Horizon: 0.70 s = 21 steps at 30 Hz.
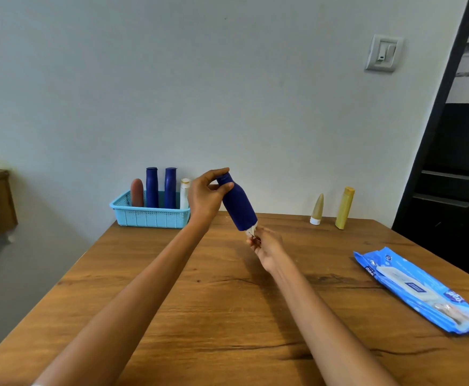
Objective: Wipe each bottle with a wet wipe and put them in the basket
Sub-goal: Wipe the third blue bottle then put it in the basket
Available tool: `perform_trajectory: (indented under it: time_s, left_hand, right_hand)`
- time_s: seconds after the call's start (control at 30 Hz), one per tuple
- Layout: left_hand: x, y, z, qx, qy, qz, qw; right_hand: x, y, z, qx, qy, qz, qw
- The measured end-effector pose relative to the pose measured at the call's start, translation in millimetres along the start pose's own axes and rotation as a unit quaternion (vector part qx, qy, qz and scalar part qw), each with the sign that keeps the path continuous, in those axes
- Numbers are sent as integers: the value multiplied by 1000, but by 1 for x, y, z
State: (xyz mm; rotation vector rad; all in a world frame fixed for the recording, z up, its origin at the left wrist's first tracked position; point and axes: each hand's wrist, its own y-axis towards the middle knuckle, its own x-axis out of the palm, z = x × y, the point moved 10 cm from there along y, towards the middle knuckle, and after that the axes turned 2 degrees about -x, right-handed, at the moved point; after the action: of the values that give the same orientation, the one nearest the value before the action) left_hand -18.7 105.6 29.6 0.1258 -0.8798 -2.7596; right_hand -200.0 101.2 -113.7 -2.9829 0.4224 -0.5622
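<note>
left hand (205, 195): centre frame, raised above the surface; fingers (219, 173) and thumb curled round the cap end of the dark blue bottle (237, 203), gripping it
right hand (266, 246): just below and right of the bottle base; fingers bunched, pinching a crumpled wet wipe (251, 230) against the bottom of the bottle
dark blue bottle: held in air, centre frame, tilted, cap toward upper left, base toward lower right; matte, no label visible
wet wipe: small whitish wad, touching bottle base, mostly hidden by the right hand
basket (149, 215): light blue, left of centre, far edge of the surface by the wall
in basket: brown bottle (137, 192), two tall blue bottles (152, 187) (170, 188), white bottle (184, 193), all upright
on surface, right of centre by the wall: small beige pointed bottle (317, 209) standing on its white cap, yellow bottle (344, 208) upright beside it
wipes pack (420, 288): blue, flat, lower right of frame
surface (214, 316): brown wood grain
</note>
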Motion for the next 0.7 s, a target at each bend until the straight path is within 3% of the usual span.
perform_trajectory:
  time_s: [0.23,0.43,0.7]
  left_hand:
    - [-20,5,-3,-1,28,58,998]
    - [-58,25,2,7,38,113,993]
    - [-131,101,23,27,169,142,975]
  right_hand:
    - [16,4,12,54,-57,-34,996]
    - [31,18,-3,23,-49,-20,998]
    - [126,25,-12,19,1,-79,997]
